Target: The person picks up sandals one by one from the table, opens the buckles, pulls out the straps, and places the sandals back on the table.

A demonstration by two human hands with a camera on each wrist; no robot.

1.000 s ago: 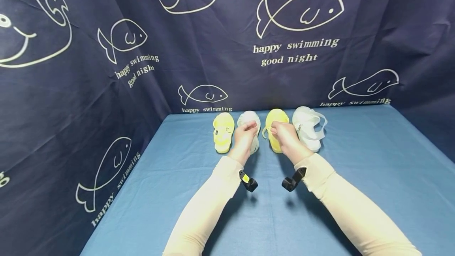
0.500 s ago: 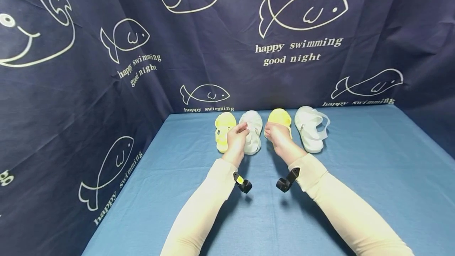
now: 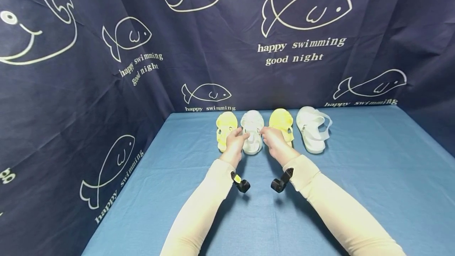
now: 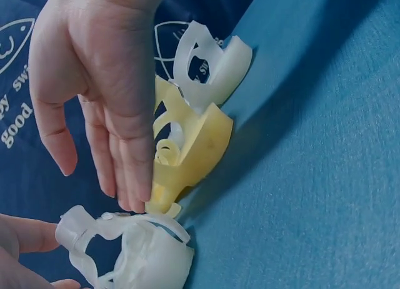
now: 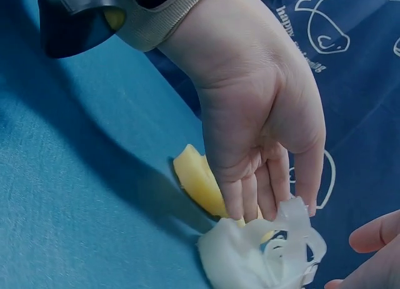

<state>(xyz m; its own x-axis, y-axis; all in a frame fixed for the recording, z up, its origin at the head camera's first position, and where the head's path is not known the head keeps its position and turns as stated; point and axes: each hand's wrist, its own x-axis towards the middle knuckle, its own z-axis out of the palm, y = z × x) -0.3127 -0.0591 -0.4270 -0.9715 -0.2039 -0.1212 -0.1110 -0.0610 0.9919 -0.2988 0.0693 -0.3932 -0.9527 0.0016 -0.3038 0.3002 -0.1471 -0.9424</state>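
Between my two hands stands a white clog with a strap (image 3: 251, 119), second from the left in a row. My left hand (image 3: 232, 145) is at its left side; in the left wrist view, that hand's thumb (image 4: 37, 236) reaches the edge of the strap. Along the clog's right side is my right hand (image 3: 277, 143), thumb apart and fingers fairly straight, their tips close to the white upper (image 4: 156, 258). Whether those tips touch it I cannot tell. A yellow clog (image 3: 226, 121) lies partly behind the left hand, another yellow clog (image 3: 281, 118) partly behind the right.
At the row's right end is a second white clog (image 3: 309, 129), its strap sticking out to the right. All rest on a blue cloth-covered table (image 3: 373, 177). A dark blue curtain (image 3: 220, 58) with fish drawings rises directly behind the row.
My left hand has shifted left off the white clog, uncovering more of it. My right hand has moved left from above the right yellow clog to the white clog's side.
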